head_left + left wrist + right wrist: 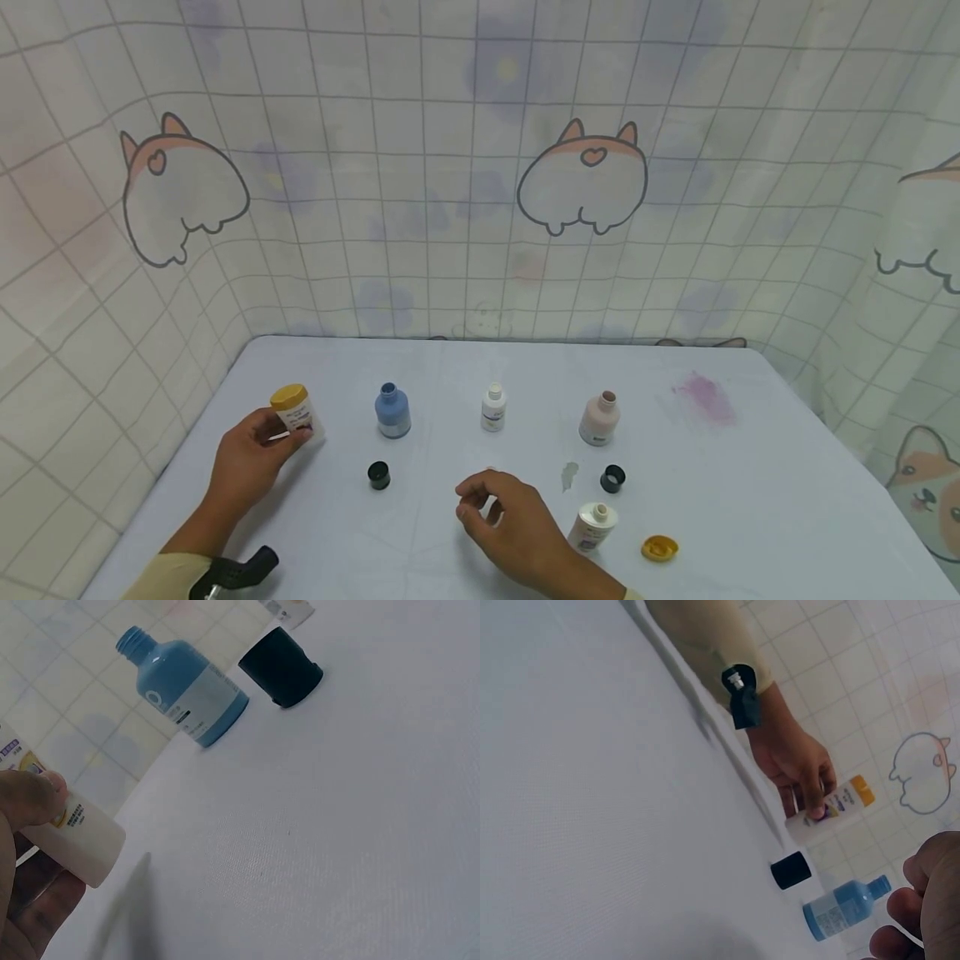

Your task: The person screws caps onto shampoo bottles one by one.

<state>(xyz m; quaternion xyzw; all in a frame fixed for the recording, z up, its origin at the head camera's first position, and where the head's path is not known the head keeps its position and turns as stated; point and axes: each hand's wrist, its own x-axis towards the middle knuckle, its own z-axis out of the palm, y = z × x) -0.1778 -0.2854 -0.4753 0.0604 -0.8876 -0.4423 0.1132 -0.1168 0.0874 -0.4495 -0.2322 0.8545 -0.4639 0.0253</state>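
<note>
My left hand (251, 458) grips a white bottle with a yellow cap (298, 410) at the table's left side. In the left wrist view the thumb lies across the label of this white bottle (86, 832). My right hand (513, 529) is over the front middle of the table, fingers loosely bent with nothing between them. Beside it stands an uncapped white bottle (592, 527). An uncapped blue bottle (393, 412) stands to the right of my left hand, with a black cap (378, 475) in front of it.
A small white bottle (492, 408) stands at the table's back middle, and an uncapped pinkish bottle (599, 419) is to its right. Another black cap (612, 478) and a yellow cap (660, 547) lie at the right. A pink stain (707, 398) marks the white tabletop (780, 492).
</note>
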